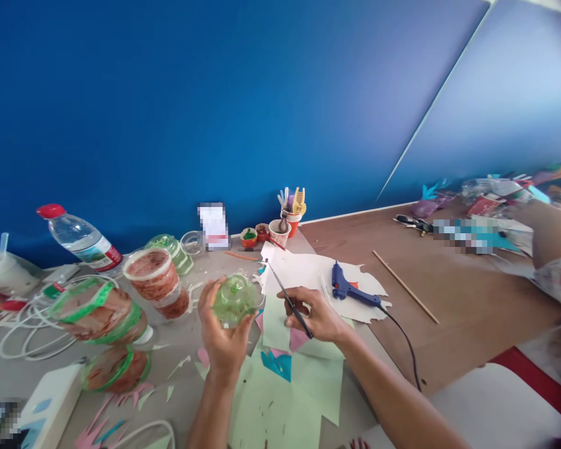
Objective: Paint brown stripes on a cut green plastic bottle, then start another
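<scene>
A clear plastic dome lid (235, 298) smeared with green paint sits in my left hand (219, 330), whose fingers curl round its sides. My right hand (315, 315) grips a thin dark paintbrush (295, 310), its tip pointing up and left, apart from the lid. Pale green paper sheets (285, 399) and pink and blue scraps lie beneath both hands. Beyond them stand a small pot of green paint (249, 237) and a paper cup (279, 232). Just right of my right hand, a blue glue gun (350, 287) rests on torn white paper (303, 268).
On the left are brown-painted cups (152, 274), green-banded containers (98, 312), a red-capped water bottle (81, 240) and a looped white cable (23, 340). A wooden stick (404, 285) lies on the brown table. Another person's arm (554, 237) reaches in at the far right among craft materials.
</scene>
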`<state>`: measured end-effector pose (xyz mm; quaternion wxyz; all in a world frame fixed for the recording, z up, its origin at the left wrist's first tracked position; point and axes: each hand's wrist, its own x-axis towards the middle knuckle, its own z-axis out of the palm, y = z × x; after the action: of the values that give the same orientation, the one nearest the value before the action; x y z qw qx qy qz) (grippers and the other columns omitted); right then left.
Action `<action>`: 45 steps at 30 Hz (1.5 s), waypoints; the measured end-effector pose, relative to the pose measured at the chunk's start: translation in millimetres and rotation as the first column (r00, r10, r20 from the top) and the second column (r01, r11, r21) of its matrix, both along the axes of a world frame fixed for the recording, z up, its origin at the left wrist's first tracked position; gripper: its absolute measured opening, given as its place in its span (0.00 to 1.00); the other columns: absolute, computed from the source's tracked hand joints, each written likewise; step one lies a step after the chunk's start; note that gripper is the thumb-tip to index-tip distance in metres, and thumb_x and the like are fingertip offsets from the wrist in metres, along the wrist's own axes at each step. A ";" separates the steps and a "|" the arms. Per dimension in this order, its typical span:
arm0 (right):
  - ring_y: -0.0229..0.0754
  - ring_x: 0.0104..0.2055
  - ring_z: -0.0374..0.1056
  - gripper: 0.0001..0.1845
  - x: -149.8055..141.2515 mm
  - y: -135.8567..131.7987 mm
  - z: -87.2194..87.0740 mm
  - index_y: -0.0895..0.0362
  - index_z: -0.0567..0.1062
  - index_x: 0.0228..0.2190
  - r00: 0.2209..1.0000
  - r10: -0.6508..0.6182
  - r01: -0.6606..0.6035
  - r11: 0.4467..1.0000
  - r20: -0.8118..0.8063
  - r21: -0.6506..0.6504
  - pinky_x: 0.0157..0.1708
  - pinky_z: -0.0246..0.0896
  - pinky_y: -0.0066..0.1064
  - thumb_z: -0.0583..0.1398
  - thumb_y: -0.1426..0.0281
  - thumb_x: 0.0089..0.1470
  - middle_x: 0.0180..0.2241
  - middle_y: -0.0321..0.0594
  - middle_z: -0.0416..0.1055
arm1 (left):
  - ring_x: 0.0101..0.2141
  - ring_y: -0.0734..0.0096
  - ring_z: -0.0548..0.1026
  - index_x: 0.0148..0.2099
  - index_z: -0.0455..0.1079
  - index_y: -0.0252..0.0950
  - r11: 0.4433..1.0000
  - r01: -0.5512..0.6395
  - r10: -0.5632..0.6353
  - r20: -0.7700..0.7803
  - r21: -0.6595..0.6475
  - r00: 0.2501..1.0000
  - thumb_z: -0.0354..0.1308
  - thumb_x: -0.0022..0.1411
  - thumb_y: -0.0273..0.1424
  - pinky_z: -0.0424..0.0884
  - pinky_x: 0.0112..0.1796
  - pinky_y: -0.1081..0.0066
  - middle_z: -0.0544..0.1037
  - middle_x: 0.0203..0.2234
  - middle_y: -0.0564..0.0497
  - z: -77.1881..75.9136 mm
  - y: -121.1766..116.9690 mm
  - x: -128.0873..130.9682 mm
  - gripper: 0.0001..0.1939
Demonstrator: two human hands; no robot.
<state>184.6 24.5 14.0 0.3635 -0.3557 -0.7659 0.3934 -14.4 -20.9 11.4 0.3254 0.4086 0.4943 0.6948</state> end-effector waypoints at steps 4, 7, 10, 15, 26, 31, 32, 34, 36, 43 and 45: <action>0.35 0.24 0.55 0.31 -7.3 -4.2 -1.1 0.59 0.75 0.41 0.999 0.032 -0.032 0.997 -0.014 -0.071 0.24 0.52 0.28 0.63 0.47 0.45 0.24 0.37 0.67 | 0.64 0.51 0.50 0.56 0.59 0.42 0.975 -0.155 0.204 -0.357 0.161 0.912 0.70 0.46 0.35 0.45 0.62 0.55 0.63 0.58 0.40 -5.2 2.8 2.6 0.37; 0.35 0.24 0.56 0.32 -9.5 -3.8 -0.3 0.60 0.74 0.41 0.984 0.084 -0.110 0.980 -0.154 -0.167 0.24 0.52 0.28 0.62 0.45 0.46 0.24 0.36 0.65 | 0.64 0.50 0.48 0.55 0.59 0.41 0.975 -0.145 0.205 -0.426 0.169 0.881 0.71 0.43 0.36 0.44 0.62 0.53 0.63 0.57 0.39 -11.5 5.4 4.0 0.38; 0.35 0.25 0.57 0.34 -9.5 -2.7 2.0 0.61 0.74 0.41 0.979 0.097 -0.138 0.963 -0.180 -0.231 0.25 0.52 0.28 0.61 0.44 0.45 0.25 0.36 0.65 | 0.62 0.49 0.54 0.54 0.58 0.41 0.989 -0.102 0.137 -0.429 0.104 0.893 0.72 0.41 0.37 0.46 0.61 0.54 0.64 0.56 0.38 -16.0 5.8 5.5 0.40; 0.35 0.25 0.54 0.33 -11.8 -4.1 2.1 0.61 0.73 0.42 0.993 0.114 -0.116 0.976 -0.019 -0.186 0.25 0.51 0.28 0.60 0.45 0.47 0.25 0.36 0.65 | 0.60 0.46 0.58 0.56 0.57 0.40 0.997 -0.078 0.074 -0.401 0.004 0.913 0.72 0.40 0.40 0.49 0.60 0.56 0.65 0.55 0.37 -16.2 4.1 9.2 0.43; 0.35 0.22 0.56 0.19 -18.6 -4.4 -3.6 0.59 0.76 0.33 0.965 -0.007 -0.005 0.999 0.263 0.042 0.25 0.50 0.27 0.60 0.54 0.51 0.20 0.34 0.65 | 0.64 0.42 0.49 0.59 0.59 0.34 0.995 -0.093 0.096 -0.562 0.034 0.821 0.63 0.53 0.39 0.45 0.59 0.45 0.64 0.57 0.32 -17.8 2.4 18.1 0.34; 0.37 0.23 0.60 0.19 -17.3 -5.7 -1.9 0.59 0.78 0.36 0.936 -0.079 0.056 0.995 0.344 0.077 0.27 0.53 0.26 0.61 0.56 0.51 0.21 0.36 0.68 | 0.63 0.46 0.53 0.63 0.52 0.33 0.983 -0.144 0.171 -0.840 0.111 0.515 0.57 0.58 0.31 0.50 0.58 0.43 0.64 0.57 0.33 -21.2 2.2 16.7 0.32; 0.38 0.24 0.62 0.18 -17.2 -6.3 -1.0 0.58 0.78 0.36 0.932 -0.088 0.061 0.994 0.352 0.088 0.28 0.54 0.26 0.61 0.56 0.51 0.21 0.37 0.70 | 0.62 0.47 0.55 0.64 0.51 0.34 0.981 -0.149 0.185 -0.858 0.128 0.479 0.56 0.59 0.31 0.52 0.58 0.45 0.64 0.57 0.33 -21.8 2.5 15.4 0.32; 0.39 0.25 0.64 0.18 -17.0 -7.5 1.0 0.58 0.78 0.36 0.923 -0.118 0.082 0.990 0.367 0.112 0.29 0.55 0.27 0.62 0.57 0.50 0.22 0.38 0.71 | 0.61 0.49 0.58 0.64 0.51 0.35 0.977 -0.154 0.204 -0.875 0.150 0.440 0.56 0.60 0.31 0.55 0.57 0.47 0.65 0.57 0.34 -23.0 3.4 12.7 0.32; 0.40 0.26 0.66 0.17 -17.2 -8.5 2.8 0.58 0.78 0.36 0.914 -0.149 0.106 0.985 0.378 0.134 0.30 0.55 0.27 0.62 0.58 0.50 0.23 0.39 0.72 | 0.60 0.50 0.60 0.64 0.51 0.36 0.973 -0.163 0.219 -0.876 0.164 0.429 0.56 0.60 0.32 0.56 0.57 0.48 0.66 0.57 0.35 -24.3 4.4 10.5 0.32; 0.41 0.27 0.67 0.16 -20.6 -10.4 4.3 0.57 0.78 0.37 0.900 -0.204 0.136 0.971 0.384 0.197 0.35 0.56 0.30 0.63 0.59 0.50 0.25 0.39 0.75 | 0.59 0.50 0.60 0.62 0.54 0.37 0.963 -0.177 0.263 -0.849 0.202 0.459 0.57 0.60 0.33 0.59 0.55 0.49 0.67 0.55 0.36 -27.0 6.7 9.4 0.29; 0.41 0.27 0.67 0.15 -20.8 -10.8 3.6 0.57 0.78 0.36 0.898 -0.211 0.140 0.969 0.385 0.204 0.35 0.56 0.30 0.64 0.60 0.50 0.24 0.38 0.74 | 0.59 0.50 0.60 0.62 0.54 0.37 0.959 -0.182 0.277 -0.852 0.217 0.444 0.57 0.60 0.34 0.60 0.55 0.50 0.67 0.55 0.36 -27.2 7.1 9.6 0.30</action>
<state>163.8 13.7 17.6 0.2608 -0.4646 -0.8198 0.2099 -4.8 -13.8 -15.8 -0.0890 0.6492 0.6082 0.4481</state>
